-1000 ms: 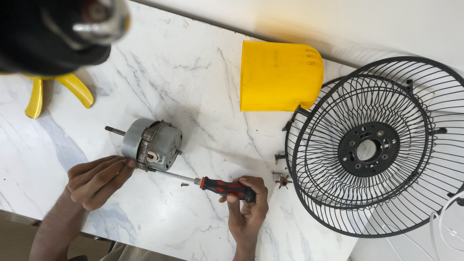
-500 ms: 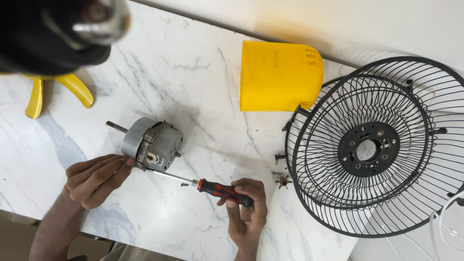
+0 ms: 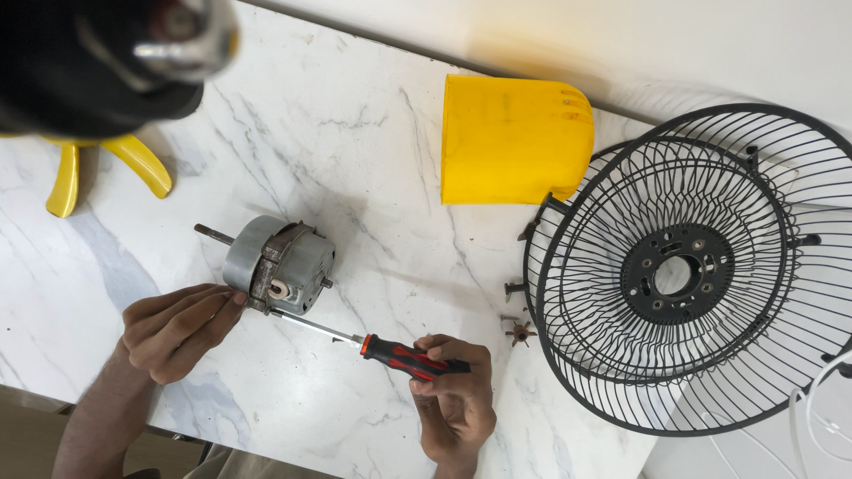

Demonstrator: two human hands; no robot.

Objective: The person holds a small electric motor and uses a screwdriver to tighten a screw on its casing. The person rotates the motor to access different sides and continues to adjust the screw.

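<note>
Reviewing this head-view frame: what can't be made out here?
- Screwdriver tip: too small to see where it meets the motor.
- Dark object at top left: blurred, too close to the lens.
- Yellow blades: mostly hidden behind that object.
- Black fan grille: cut off by the right edge.
- Small parts beside the grille: too small to identify.

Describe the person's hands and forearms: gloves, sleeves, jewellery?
Both bare. The left hand and right hand have no gloves, and no rings or watch show. Both forearms are uncovered to the frame edge, with no sleeve in view. No markings or tape visible.
</note>
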